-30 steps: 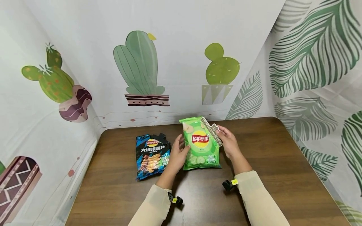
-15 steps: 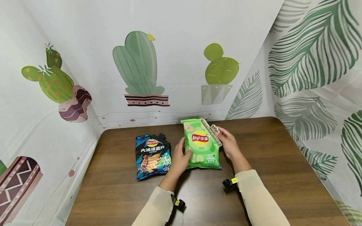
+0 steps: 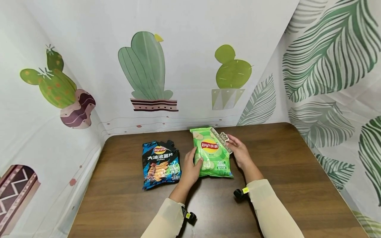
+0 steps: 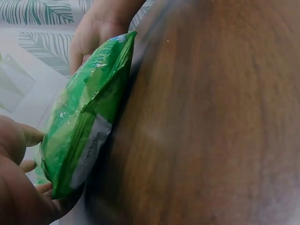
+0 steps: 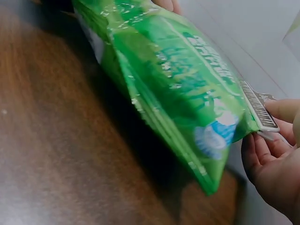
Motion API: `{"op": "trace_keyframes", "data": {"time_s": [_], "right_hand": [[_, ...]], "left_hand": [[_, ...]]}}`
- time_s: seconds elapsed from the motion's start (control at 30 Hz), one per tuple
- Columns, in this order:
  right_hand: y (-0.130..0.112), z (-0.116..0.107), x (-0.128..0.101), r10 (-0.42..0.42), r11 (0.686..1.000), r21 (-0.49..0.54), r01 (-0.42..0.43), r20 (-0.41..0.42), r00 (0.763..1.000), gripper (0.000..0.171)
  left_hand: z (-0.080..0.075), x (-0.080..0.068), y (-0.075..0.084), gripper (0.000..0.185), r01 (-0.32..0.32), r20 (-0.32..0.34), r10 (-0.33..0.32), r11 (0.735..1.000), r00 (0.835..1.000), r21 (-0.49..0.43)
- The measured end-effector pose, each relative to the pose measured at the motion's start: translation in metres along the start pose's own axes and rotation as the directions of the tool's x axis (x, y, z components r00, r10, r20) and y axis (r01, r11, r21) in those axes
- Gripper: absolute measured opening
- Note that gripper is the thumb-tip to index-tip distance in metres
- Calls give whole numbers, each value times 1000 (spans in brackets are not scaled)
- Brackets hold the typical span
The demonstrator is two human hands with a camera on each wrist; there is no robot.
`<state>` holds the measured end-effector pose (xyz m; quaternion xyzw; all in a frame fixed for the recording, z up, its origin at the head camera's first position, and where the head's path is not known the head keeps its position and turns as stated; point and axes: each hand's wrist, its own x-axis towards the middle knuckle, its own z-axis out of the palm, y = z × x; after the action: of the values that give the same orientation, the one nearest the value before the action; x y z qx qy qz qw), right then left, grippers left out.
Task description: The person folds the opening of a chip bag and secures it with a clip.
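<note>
A green bag of Lay's chips [image 3: 208, 155] is tilted up above the table, its printed front facing the head camera. My left hand [image 3: 191, 167] grips its lower left side, thumb on the front and fingers at the edge and behind. Across the bag's upper right corner lies a long sealing clip [image 3: 221, 140] with ruler-like marks and a decorated handle. My right hand [image 3: 240, 152] pinches this clip by the handle, thumb on top and fingers below, as the right wrist view shows. The left wrist view shows the bag's bottom seam held off the wood.
To the left lies a blue and black bag of Lay's chips [image 3: 160, 168], with a black clip [image 3: 169, 145] across its upper right corner. The brown wooden table [image 3: 282, 158] meets a patterned cloth backdrop [image 3: 190, 66] at the back.
The green bag's top and the clip have come down slightly. My left hand has shifted a little right and down along the bag's side; the right hand stays at the clip.
</note>
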<state>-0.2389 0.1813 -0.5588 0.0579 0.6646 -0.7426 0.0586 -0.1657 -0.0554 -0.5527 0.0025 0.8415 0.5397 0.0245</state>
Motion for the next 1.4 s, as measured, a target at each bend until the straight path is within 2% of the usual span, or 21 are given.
{"op": "trace_keyframes", "data": {"time_s": [0.2,0.63,0.87,1.1,1.4], "right_hand": [[2,1,-3,7,1000,-22,-6,19,1000,53],[6,-2,-5,75,989,-133,-66,64,995,55],[11,-3,-8,26,990,-136,-19,48,998,53],[17,-8,-8,-30,996,-85,35,65,997,50],[19,-7,-8,-55,994,-95,61,66,996,50]], "left_hand": [[3,-3,-3,60,1,-17,-1,1000,1000,-3],[7,-8,-10,62,17,-16,-17,999,1000,33],[8,-10,-8,63,26,-20,-25,1000,999,14],[11,-11,-12,63,33,-23,-33,999,999,-10],[13,-13,-17,64,49,-37,-49,999,998,-1]]}}
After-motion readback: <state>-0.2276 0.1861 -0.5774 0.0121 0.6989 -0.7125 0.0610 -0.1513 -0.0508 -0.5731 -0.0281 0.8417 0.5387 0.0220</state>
